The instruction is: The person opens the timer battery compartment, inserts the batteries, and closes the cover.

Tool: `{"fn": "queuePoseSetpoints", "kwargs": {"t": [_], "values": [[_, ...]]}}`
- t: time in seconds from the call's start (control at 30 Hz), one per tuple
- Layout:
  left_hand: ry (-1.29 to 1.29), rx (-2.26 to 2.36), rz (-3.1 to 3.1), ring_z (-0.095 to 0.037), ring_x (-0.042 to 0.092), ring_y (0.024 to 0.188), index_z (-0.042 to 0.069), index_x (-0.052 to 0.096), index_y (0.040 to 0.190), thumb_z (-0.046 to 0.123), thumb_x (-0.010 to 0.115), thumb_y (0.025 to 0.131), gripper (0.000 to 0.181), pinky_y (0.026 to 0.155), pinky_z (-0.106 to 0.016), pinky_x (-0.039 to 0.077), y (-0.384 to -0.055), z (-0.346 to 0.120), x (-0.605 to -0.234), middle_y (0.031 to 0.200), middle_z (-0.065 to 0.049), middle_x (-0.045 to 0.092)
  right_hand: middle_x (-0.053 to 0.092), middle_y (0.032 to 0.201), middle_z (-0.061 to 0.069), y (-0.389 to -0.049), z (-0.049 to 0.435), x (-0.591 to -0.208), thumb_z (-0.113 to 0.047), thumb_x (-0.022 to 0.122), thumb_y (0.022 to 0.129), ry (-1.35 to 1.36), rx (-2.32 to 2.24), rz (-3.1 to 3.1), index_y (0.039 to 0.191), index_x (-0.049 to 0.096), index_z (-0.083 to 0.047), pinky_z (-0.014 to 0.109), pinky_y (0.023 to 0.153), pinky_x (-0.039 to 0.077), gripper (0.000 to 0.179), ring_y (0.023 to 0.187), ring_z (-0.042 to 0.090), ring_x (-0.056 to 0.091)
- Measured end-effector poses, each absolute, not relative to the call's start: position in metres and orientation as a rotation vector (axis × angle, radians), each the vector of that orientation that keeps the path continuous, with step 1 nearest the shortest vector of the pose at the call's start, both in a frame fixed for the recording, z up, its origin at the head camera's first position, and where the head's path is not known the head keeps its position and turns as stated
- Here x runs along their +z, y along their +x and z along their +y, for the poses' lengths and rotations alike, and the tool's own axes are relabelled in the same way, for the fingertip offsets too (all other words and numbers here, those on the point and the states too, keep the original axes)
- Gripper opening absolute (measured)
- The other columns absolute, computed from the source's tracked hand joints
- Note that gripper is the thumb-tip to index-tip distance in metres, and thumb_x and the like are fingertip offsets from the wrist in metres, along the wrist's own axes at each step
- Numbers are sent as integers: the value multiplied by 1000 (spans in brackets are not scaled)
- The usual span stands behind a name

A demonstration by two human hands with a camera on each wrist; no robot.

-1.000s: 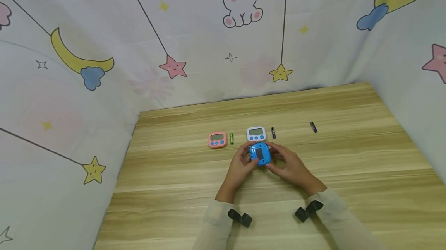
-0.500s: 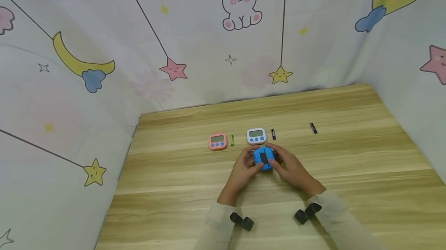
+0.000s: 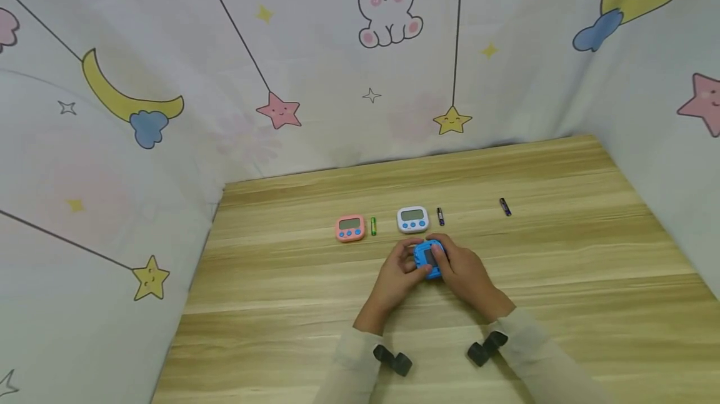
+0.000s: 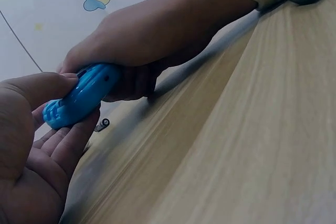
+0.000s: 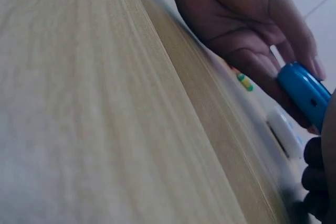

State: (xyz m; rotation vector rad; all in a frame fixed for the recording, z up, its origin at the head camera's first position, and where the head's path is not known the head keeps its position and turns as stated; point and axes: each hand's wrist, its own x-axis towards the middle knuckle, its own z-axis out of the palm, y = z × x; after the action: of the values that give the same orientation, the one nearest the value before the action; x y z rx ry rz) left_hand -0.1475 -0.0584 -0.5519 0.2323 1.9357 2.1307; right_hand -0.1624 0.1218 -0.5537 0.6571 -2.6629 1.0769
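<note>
Both hands hold a blue digital timer (image 3: 420, 255) just above the table, with a dark rectangle on its upturned side. My left hand (image 3: 392, 274) grips its left edge, thumb on top and fingers beneath, as the left wrist view shows with the blue timer (image 4: 79, 100) pinched. The right hand (image 3: 468, 274) holds the other side, its thumb lying across the dark rectangle. Right behind them is a white timer (image 3: 413, 219) with a grey screen and blue buttons. Part of the blue timer is hidden under the right hand.
A pink timer (image 3: 350, 228) lies to the left, a green battery (image 3: 374, 226) beside it. One dark battery (image 3: 441, 216) lies right of the white timer; another dark battery (image 3: 505, 207) lies farther right. Printed cloth (image 3: 326, 54) hangs behind the wooden table (image 3: 270, 304).
The blue timer and both hands have shifted slightly right and toward the person. The right thumb has moved from the timer's edge onto its upturned side.
</note>
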Motion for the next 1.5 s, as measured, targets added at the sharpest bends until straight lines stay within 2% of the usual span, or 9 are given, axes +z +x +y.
{"fn": "queuePoseSetpoints", "kwargs": {"t": [0.23,0.43,0.67,0.93,1.23,1.5], "values": [[213,2143,1946,-23,66,103,12,47,138,5,72,88,57,80,-31,55,-148,-59,-552,123,-11,58,69,82,10,-164,118,-555,-25,42,106,593,1036,-2688,123,56,-15,40,57,46,25,60,17,55],[195,2126,1966,-22,67,101,13,48,138,6,72,87,57,79,-31,55,-148,-59,-553,122,-11,58,65,75,9,-163,117,-551,-24,42,105,588,1005,-2729,121,56,-12,39,52,44,24,55,17,52],[197,2092,1993,-21,67,102,17,51,136,8,74,87,55,80,-31,55,-149,-60,-554,123,-9,59,63,72,8,-162,116,-549,-23,41,106,586,988,-2754,121,55,-11,38,51,44,24,54,17,50],[182,2050,2023,-21,66,104,15,50,138,12,75,87,56,81,-32,55,-149,-61,-554,128,-10,58,59,67,6,-163,115,-550,-23,40,106,592,967,-2773,120,54,-9,37,50,42,24,52,16,47],[214,2028,2023,-20,65,106,13,50,138,12,73,89,55,83,-31,54,-149,-61,-552,132,-10,57,58,66,7,-162,116,-551,-22,39,106,593,953,-2796,120,53,-8,37,50,42,24,52,17,48],[194,2014,2022,-20,65,106,14,50,139,14,72,89,55,83,-31,54,-149,-61,-550,132,-8,57,60,70,8,-160,117,-547,-22,37,107,561,1004,-2796,120,53,-9,39,53,44,25,56,19,51]]}}
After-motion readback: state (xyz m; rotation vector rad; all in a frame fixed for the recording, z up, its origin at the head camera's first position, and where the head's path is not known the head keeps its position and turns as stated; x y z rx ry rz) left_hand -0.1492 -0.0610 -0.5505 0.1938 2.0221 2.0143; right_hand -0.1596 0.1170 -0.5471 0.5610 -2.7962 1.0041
